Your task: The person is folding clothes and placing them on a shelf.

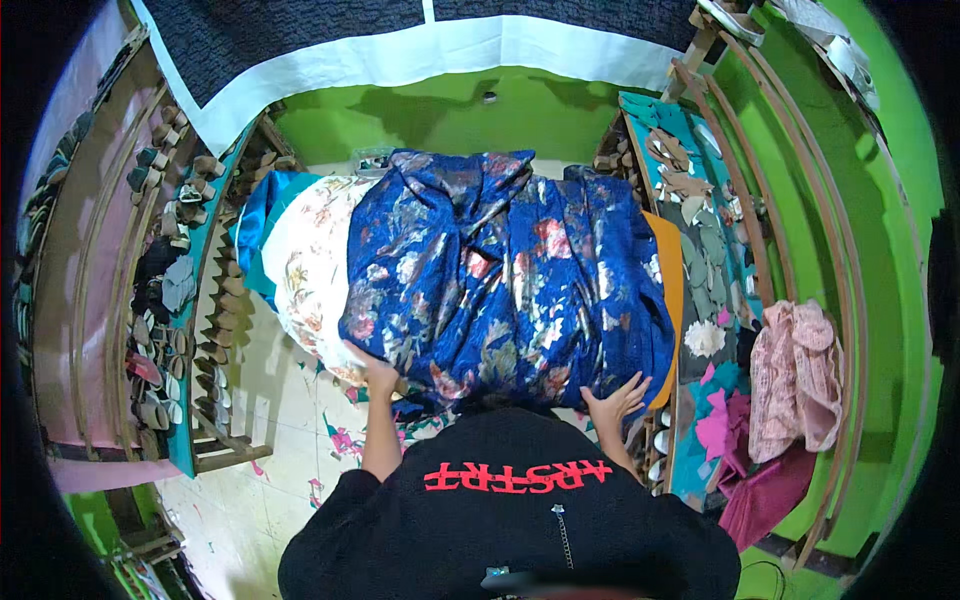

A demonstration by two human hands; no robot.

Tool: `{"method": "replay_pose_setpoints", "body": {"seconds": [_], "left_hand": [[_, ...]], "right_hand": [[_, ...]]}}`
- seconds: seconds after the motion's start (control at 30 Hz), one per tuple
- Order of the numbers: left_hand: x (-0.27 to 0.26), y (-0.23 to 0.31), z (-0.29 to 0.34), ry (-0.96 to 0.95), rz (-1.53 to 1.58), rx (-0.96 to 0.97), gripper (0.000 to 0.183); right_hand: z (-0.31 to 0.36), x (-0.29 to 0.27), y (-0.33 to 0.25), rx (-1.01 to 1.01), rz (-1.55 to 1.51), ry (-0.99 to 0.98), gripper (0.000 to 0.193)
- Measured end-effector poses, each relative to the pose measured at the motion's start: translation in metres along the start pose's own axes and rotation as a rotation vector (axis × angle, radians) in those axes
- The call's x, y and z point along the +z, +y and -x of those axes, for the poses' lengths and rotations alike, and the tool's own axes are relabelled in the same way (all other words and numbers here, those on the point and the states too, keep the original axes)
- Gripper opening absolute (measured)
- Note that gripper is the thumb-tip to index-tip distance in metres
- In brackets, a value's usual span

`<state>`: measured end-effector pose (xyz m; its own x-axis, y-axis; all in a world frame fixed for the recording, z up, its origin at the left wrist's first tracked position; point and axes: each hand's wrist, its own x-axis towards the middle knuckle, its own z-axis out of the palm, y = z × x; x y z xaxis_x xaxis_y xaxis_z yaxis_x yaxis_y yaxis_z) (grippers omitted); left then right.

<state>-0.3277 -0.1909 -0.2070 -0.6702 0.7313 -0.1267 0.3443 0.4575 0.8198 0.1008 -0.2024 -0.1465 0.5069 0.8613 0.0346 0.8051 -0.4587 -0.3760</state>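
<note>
"Left end?"
"White floral cloth (310, 235); left hand (380, 377) at its lower edge, grip cannot be determined."
"Centre?"
"Blue floral cloth (500, 300), wrinkled, ahead of both hands."
"Right end?"
"Right hand (618, 398) spread wide at the blue floral cloth's lower edge; orange layer (668, 290) alongside."

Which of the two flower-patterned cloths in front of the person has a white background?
The white floral cloth on the left; the shiny blue floral fabric beside it has a deep blue background.
</note>
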Motion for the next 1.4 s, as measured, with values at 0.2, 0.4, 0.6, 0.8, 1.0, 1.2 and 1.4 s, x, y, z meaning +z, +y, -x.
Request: {"method": "replay_pose_setpoints", "body": {"seconds": [0.2, 0.4, 0.6, 0.8, 1.0, 1.2, 1.4], "left_hand": [[0.017, 0.017, 0.008, -0.134, 0.027, -0.072, 0.117], [0.007, -0.021, 0.036, -0.701, 0.511, -0.590, 0.022], [-0.041, 0.003, 0.064, -1.069, 0.345, -0.422, 0.023], [-0.092, 0.120, 0.020, -1.237, 0.428, -0.223, 0.028], [-0.092, 0.258, -0.080, -1.003, 1.034, -0.031, 0.027], [-0.035, 0.257, -0.124, -0.735, 0.880, 0.008, 0.070], [0.022, 0.062, -0.034, -0.297, -0.362, 0.148, 0.097]], "right_hand": [[0.025, 0.053, -0.005, 0.487, -0.364, 0.347, 0.115], [0.057, 0.059, 0.007, 0.538, -0.740, 0.108, 0.086], [0.068, -0.009, -0.043, 0.272, -0.534, -0.386, 0.050], [-0.012, -0.078, -0.046, -0.050, -0.917, -0.351, 0.039], [-0.123, -0.195, -0.168, -0.083, -1.310, -0.420, 0.029], [-0.209, -0.117, -0.135, -0.167, -1.286, -0.346, 0.048], [-0.083, 0.014, -0.064, 0.143, -0.142, -0.134, 0.099]]}}
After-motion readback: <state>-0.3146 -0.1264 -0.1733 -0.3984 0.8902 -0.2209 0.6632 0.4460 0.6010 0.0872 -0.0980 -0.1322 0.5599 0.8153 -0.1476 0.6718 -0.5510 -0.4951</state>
